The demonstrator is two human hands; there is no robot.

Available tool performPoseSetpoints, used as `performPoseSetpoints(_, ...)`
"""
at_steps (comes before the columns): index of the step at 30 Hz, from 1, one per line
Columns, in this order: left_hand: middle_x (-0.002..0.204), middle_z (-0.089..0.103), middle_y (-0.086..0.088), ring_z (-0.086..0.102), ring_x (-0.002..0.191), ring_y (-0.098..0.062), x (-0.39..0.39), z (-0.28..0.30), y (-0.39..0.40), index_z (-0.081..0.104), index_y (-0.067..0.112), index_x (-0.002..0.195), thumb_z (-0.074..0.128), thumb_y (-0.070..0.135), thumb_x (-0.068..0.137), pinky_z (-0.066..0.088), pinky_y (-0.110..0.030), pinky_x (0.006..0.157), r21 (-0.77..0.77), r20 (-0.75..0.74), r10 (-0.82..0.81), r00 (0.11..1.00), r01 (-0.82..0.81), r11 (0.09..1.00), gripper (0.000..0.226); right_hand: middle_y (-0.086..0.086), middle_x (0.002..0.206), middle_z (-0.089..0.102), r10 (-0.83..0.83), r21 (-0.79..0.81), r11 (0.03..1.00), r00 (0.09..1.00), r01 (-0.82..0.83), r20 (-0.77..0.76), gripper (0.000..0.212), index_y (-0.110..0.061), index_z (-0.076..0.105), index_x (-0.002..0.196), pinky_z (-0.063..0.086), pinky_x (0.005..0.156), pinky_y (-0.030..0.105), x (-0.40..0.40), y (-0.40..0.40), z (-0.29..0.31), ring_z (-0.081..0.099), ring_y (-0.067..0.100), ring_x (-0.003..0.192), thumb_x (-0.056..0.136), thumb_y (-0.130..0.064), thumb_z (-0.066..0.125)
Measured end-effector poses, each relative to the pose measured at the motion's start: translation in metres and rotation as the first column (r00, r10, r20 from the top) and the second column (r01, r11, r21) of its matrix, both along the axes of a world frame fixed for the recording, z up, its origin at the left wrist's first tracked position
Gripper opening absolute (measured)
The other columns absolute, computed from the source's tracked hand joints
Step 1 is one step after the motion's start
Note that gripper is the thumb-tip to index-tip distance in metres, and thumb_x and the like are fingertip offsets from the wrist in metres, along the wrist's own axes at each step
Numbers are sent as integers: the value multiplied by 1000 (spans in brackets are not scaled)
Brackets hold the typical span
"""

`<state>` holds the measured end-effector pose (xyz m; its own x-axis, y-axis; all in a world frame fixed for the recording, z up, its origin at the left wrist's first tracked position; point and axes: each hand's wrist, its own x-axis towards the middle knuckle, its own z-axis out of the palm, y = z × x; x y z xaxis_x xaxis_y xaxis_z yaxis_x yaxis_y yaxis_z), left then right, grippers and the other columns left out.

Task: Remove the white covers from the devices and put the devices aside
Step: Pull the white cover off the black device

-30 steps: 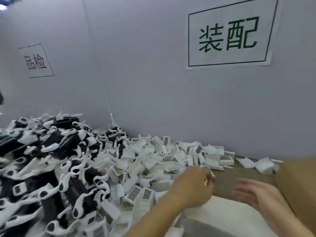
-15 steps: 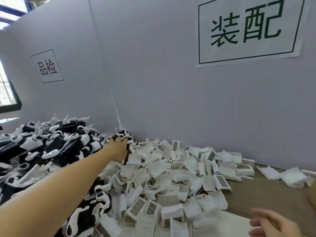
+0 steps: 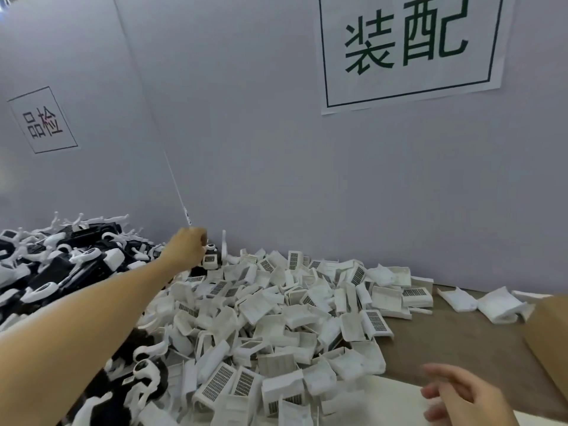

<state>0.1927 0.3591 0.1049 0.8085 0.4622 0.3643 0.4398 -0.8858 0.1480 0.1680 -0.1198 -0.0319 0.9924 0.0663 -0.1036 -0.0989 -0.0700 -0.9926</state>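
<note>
Left hand (image 3: 187, 249) reaches to the far edge of the pile of white covers (image 3: 276, 321), fingers curled around a black-and-white device (image 3: 211, 259) at the wall corner. Pile of devices (image 3: 61, 265) lies left of the covers. Right hand (image 3: 458, 395) hovers near side of the covers, fingers loosely spread, holding nothing

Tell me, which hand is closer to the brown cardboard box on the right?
The right hand. It hovers open, low and just left of the cardboard box. The left hand is far across the cover pile, gripping a black-and-white device by the wall.
</note>
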Motion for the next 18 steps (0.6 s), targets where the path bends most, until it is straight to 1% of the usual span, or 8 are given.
performPoseSetpoints(2, 99, 66, -17, 58, 89, -34, -6, 18, -16, 65, 5, 95, 41, -8, 88, 44, -35, 73, -83, 121, -15, 993, 25, 996, 28, 23, 66, 68, -24, -16, 1000, 999, 24, 25, 35, -1, 72, 84, 44, 58, 37, -1, 1, -3, 61, 39, 55, 93, 19, 44)
performPoseSetpoints(4, 88, 63, -14, 59, 83, -32, -14, 33, -41, 62, 10, 91, 37, -5, 92, 42, -33, 64, -178, 230, -49, 972, 92, 980, 29, 21, 66, 69, -26, 3, 1000, 1000, 26, 14, 34, -3, 72, 86, 41, 53, 31, -2, 1, -2, 60, 37, 54, 94, 18, 45)
performPoseSetpoints(5, 84, 62, -12, 61, 78, -31, -19, 39, -56, 60, 12, 90, 35, -3, 94, 42, -32, 59, -241, 285, -63, 956, 136, 961, 29, 20, 66, 69, -27, 5, 1000, 1000, 27, 14, 34, -3, 72, 86, 41, 49, 28, -3, 1, -2, 60, 35, 52, 94, 17, 46)
performPoseSetpoints(7, 81, 61, -13, 61, 71, -25, -29, 48, -89, 56, 13, 88, 33, -3, 96, 48, -32, 60, -423, 418, -56, 907, 249, 871, 30, 17, 66, 70, -37, -13, 999, 999, 38, 36, 34, -5, 72, 87, 38, 37, 23, -4, 1, -2, 59, 32, 48, 94, 16, 46)
performPoseSetpoints(10, 77, 58, -15, 61, 57, -19, -48, 54, -146, 52, 9, 86, 29, -8, 96, 57, -32, 58, -667, 586, 58, 808, 440, 601, 30, 12, 65, 71, -47, -39, 998, 997, 49, 69, 34, -9, 72, 86, 36, 35, 22, -7, 3, 1, 58, 29, 46, 93, 14, 47)
performPoseSetpoints(13, 51, 59, 1, 61, 45, -11, -71, 44, -204, 51, 7, 83, 31, -10, 93, 56, -28, 49, -765, 629, 192, 753, 556, 325, 28, 9, 62, 70, -6, -25, 1000, 996, 9, 92, 34, -9, 72, 87, 35, 37, 22, -14, 3, 6, 57, 27, 46, 93, 14, 47)
performPoseSetpoints(15, 55, 59, 0, 60, 51, -13, -82, 23, -241, 53, 6, 85, 33, -9, 94, 55, -28, 51, -784, 615, 284, 735, 607, 129, 27, 9, 61, 70, 20, 8, 1000, 991, -22, 130, 33, -6, 72, 86, 35, 35, 23, -19, 2, 8, 57, 27, 47, 94, 14, 48)
performPoseSetpoints(18, 70, 53, -6, 53, 62, -21, -89, -19, -294, 55, 9, 88, 35, -6, 95, 51, -33, 53, -790, 503, 420, 755, 599, -132, 27, 13, 65, 71, 47, 91, 994, 978, -66, 202, 35, -5, 74, 85, 39, 41, 27, -28, 0, 10, 62, 25, 50, 97, 13, 47)
